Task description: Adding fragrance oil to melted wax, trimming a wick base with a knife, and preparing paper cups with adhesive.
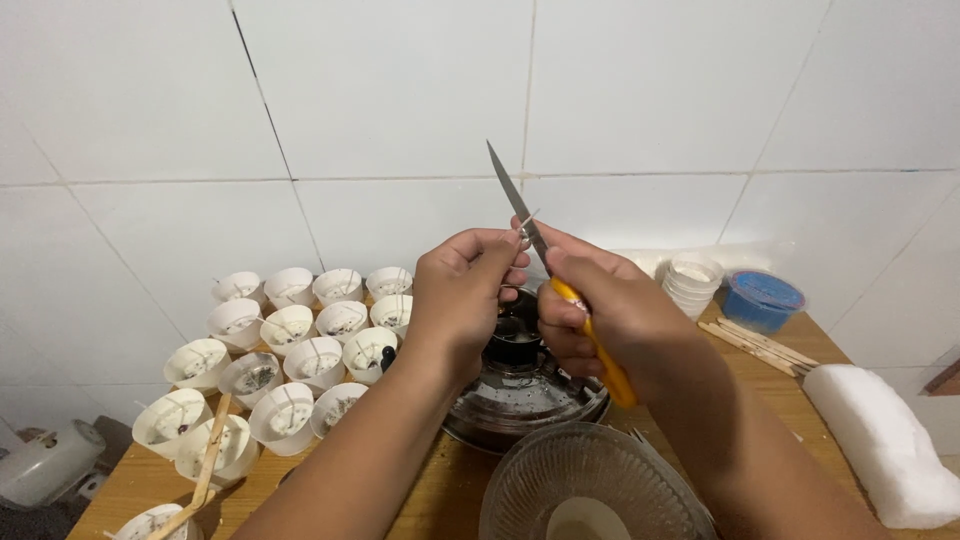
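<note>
My right hand (600, 310) grips the yellow-handled scissors (545, 265); my left hand (460, 295) pinches what looks like a wick tab (524, 236) at the blades, above the dark pot (515, 335). I'd hold steady and cut close.

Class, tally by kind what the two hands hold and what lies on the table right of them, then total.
Yellow-handled scissors: 1
Wick: 1
Stack of white cups: 1
Blue-lidded tub: 1
Bundle of wooden sticks: 1
White block: 1
Total: 6
</note>
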